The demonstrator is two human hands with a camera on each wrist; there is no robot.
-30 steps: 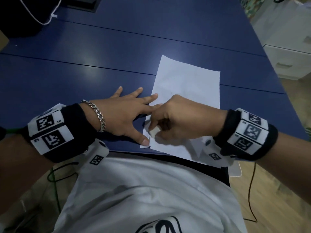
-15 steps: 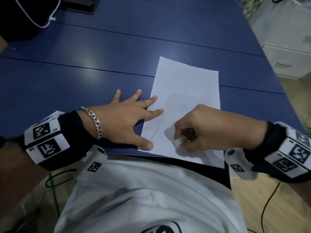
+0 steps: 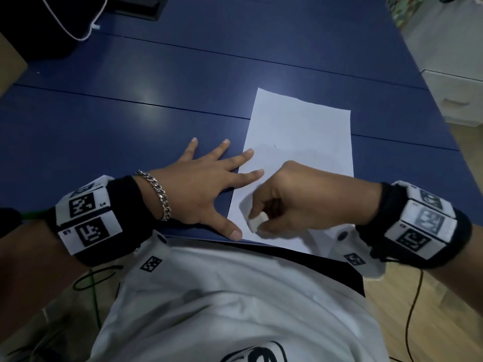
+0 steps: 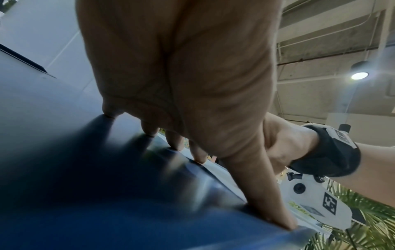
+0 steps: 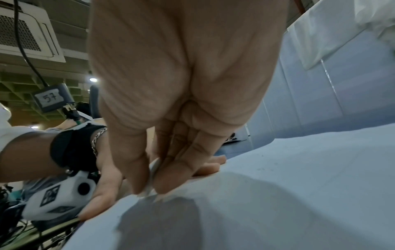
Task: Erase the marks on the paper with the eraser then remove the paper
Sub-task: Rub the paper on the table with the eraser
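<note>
A white paper (image 3: 300, 142) lies flat on the blue table (image 3: 130, 105), its near edge at the table's near edge, just in front of the person's white shirt (image 3: 235, 309). The right hand (image 3: 308, 199) rests over the paper's near left part with its fingers curled, pinching a small white eraser (image 3: 257, 221) between thumb and fingertips; the eraser sticks out below the fingers with its lower end down on the paper, close to the near left corner. In the right wrist view only a thin sliver of the eraser (image 5: 152, 175) shows between the thumb and the fingers, its tip touching the sheet above the hand's shadow. The left hand (image 3: 201, 189) lies flat and spread, palm down, fingers straight and holding nothing: two fingers reach across the paper's left edge, the thumb presses at the near left corner, and the other two fingers lie on bare table. A chain bracelet (image 3: 156, 194) sits on the left wrist. A faint mark (image 3: 274, 146) shows farther up the sheet, beyond both hands.
</note>
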